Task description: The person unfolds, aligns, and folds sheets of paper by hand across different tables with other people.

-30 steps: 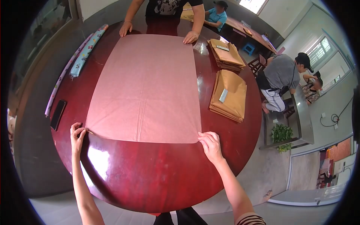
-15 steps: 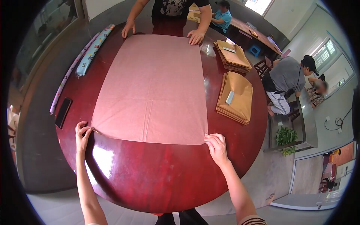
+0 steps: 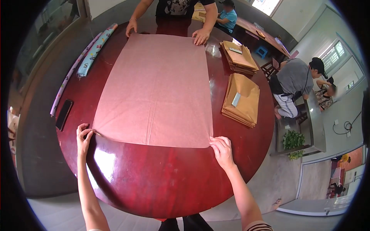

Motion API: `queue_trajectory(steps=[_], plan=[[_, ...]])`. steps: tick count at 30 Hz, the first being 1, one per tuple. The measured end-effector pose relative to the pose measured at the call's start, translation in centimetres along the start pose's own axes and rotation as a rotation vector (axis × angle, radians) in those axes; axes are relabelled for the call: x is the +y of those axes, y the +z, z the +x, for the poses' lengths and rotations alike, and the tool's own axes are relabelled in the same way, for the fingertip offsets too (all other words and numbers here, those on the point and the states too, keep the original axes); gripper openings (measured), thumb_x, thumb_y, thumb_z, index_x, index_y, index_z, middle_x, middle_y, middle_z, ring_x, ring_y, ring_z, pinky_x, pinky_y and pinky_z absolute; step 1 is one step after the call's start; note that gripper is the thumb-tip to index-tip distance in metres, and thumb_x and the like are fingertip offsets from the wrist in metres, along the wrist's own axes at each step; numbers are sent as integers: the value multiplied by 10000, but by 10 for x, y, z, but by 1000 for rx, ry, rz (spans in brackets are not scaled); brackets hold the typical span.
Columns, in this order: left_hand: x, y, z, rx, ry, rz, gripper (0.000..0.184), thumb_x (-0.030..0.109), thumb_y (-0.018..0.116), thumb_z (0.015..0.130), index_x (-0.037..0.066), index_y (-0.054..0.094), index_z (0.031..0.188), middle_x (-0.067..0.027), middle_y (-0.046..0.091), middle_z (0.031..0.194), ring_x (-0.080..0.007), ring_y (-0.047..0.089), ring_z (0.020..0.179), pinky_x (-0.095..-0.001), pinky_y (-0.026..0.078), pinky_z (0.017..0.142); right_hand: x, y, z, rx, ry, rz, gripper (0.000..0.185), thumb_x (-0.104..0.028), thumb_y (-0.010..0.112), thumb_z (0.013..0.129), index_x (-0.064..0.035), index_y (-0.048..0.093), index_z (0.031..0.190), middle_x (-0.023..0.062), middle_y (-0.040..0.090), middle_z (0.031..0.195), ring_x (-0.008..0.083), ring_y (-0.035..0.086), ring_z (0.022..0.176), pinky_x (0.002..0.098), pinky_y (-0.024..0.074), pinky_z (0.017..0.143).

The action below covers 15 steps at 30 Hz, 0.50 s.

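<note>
A dusty-pink rectangular sheet (image 3: 154,88), whether cloth or paper hard to tell, lay flat at the middle of the glossy dark-red round worktop (image 3: 165,177), a double crease running up from its near edge. On a clock face centred on the sheet, the left hand (image 3: 84,136) was at 8 o'clock, thumb and fingers pinched on the near corner, that corner partly hidden between them. At about 4 o'clock the right hand (image 3: 222,149) had its fingers gathered over the other near corner, gripping it and covering its tip.

A co-worker's bare hands (image 3: 201,36) rested by the far corners, at 11 and 1 o'clock; the upper frame edge cut off that person's head. Two piles of brown paper packets (image 3: 241,100) were at 2 and 3 o'clock, each topped by a small pale strip whose markings were too small to read. A black rectangular phone (image 3: 64,114) lay between 8 and 9 o'clock. Toward 10 o'clock were a light-blue patterned roll (image 3: 96,50) and, just beside it, a thinner lilac patterned roll (image 3: 73,79).
</note>
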<state>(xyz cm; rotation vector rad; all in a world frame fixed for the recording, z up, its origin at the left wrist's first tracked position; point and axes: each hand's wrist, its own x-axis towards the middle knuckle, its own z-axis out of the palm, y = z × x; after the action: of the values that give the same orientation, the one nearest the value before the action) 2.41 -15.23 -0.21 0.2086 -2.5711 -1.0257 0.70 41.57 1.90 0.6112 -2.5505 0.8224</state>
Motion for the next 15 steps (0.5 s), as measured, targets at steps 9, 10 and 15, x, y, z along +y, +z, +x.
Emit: queue_trajectory(steps=[9, 10, 15], plan=[[-4, 1, 0, -6, -11, -49, 89, 71, 638, 790, 17, 679, 849, -89, 497, 1138, -228, 454, 1109, -335, 347, 961, 1, -1, -1, 12, 0, 13, 53, -36, 630, 759, -56, 620, 807, 57, 664, 948, 228, 566, 906, 353, 418, 839], [-2, 3, 1, -7, -12, -49, 89, 71, 638, 790, 17, 679, 849, -89, 497, 1138, -228, 454, 1109, -335, 347, 961, 0, -1, 0, 11, -1, 23, 53, -36, 630, 758, -58, 621, 806, 57, 664, 947, 230, 566, 906, 354, 418, 840], [6, -1, -1, 11, -20, -16, 101, 79, 664, 768, 15, 682, 843, -88, 502, 1138, -231, 454, 1119, -334, 355, 962, 3, 2, -3, 4, 2, -8, 56, -37, 629, 760, -65, 625, 809, 52, 663, 962, 228, 561, 927, 355, 412, 860]])
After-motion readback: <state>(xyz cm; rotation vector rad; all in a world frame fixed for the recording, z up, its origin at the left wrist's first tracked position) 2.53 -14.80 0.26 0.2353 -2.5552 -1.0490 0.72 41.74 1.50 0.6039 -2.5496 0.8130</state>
